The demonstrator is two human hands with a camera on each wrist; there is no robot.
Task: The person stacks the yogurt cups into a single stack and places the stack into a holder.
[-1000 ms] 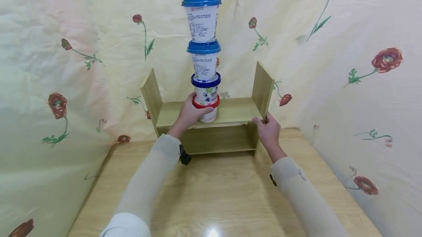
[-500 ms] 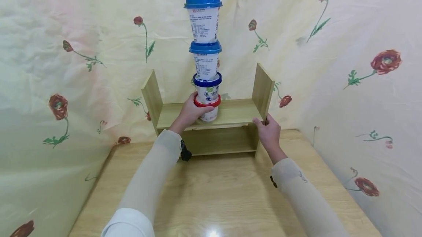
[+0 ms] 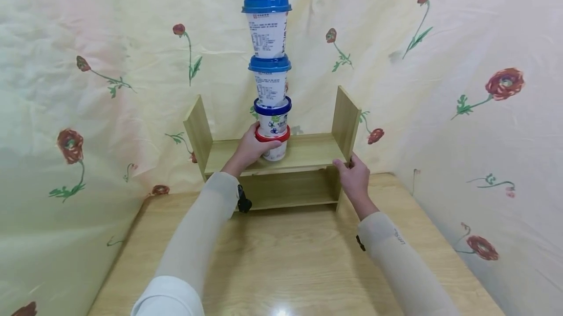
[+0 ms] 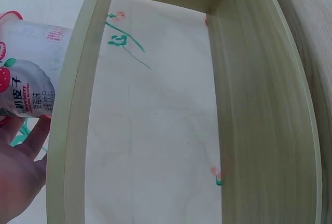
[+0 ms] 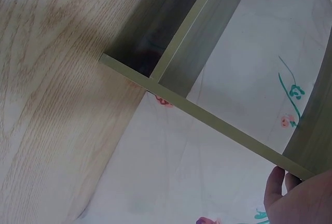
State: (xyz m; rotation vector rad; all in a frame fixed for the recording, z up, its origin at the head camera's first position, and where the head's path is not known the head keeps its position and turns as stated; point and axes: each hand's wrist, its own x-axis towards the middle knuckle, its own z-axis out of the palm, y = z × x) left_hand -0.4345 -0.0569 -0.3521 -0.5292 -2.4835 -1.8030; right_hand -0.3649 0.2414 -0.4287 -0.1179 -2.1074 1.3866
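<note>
In the head view a tower of lidded cups stands on the upper board of a small wooden shelf (image 3: 310, 150). At its base is a white cup with a red lid (image 3: 276, 152), gripped by my left hand (image 3: 250, 149) from the left, thumb across its front. Above it sits a cup with a dark blue lid (image 3: 272, 123), then two taller cups with bright blue lids (image 3: 270, 86). In the left wrist view the bottom cup (image 4: 36, 68) shows a strawberry label. My right hand (image 3: 355, 179) holds the shelf's right side near the upper board's front corner; some fingers are hidden behind the panel.
The shelf has a side panel (image 3: 199, 128) rising at each end and a lower board (image 3: 290, 205). It stands on a wood-grain table (image 3: 281, 257). Flower-patterned cloth (image 3: 127, 125) hangs behind and on both sides.
The head view has shifted slightly. Relative to the shelf, the tower has moved a little to the right with my left hand. My right hand keeps its hold on the shelf.
</note>
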